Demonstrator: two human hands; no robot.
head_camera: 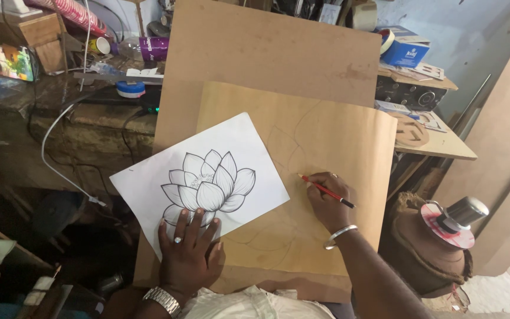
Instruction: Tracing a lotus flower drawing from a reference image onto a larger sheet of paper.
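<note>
While left hand (189, 253) lies flat, pinning white lotus-drawing sheet (202, 180) near brown paper's (326, 142) lower left edge, right hand (329, 201) pinches red pencil (327, 190) (long axis slanting up-left), tip on paper just right of sheet.

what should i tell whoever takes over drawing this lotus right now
Left hand: flat on the lower edge of the lotus print, pinning it to the brown sheet.
Right hand: grips a red pencil, tip on the sheet just right of the print.
The sheet lies on a board.
Done: faint curved petal outlines on the sheet.
Left: most of the flower; the lines are few and pale next to the print.
</note>
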